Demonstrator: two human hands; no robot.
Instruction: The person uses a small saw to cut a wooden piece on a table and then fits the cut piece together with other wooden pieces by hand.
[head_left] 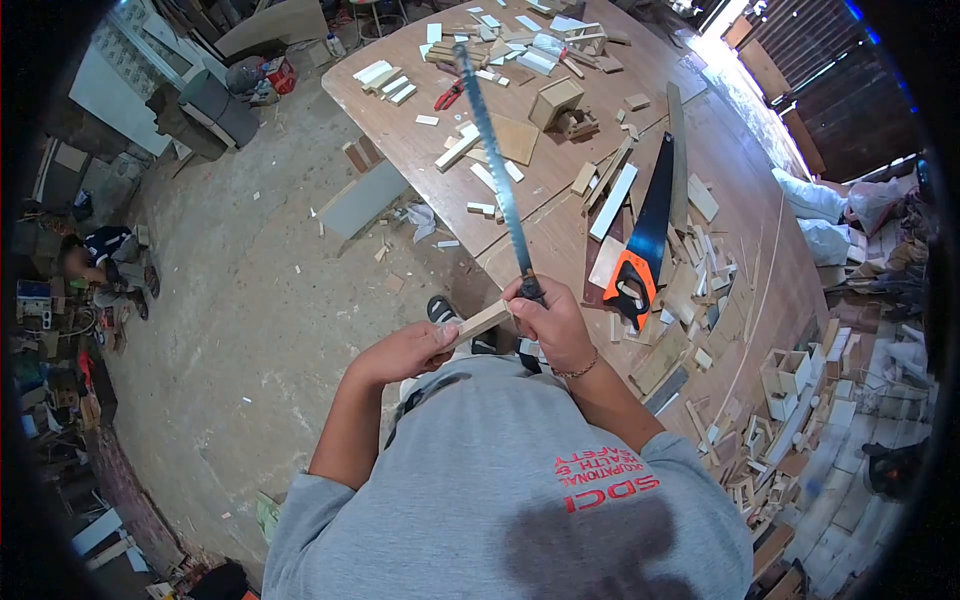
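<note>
My left hand (408, 352) is closed round one end of a short wooden stick (482, 322), held in front of my waist. In my right hand (556, 328) is a narrow saw (497, 165), gripped by its dark handle. Its long toothed blade points up and away over the table. The thumb and fingers of this hand also meet the far end of the stick. Just right of my right hand, a handsaw (650, 225) with an orange and black handle lies on the table among wood pieces.
The brown worktable (400, 150) carries many wood offcuts, red-handled pliers (449, 95) and a small wooden box (556, 103). A grey board (365, 198) lies beside the table. More scraps (790, 390) pile up at the right. Another person (110, 265) crouches at the far left.
</note>
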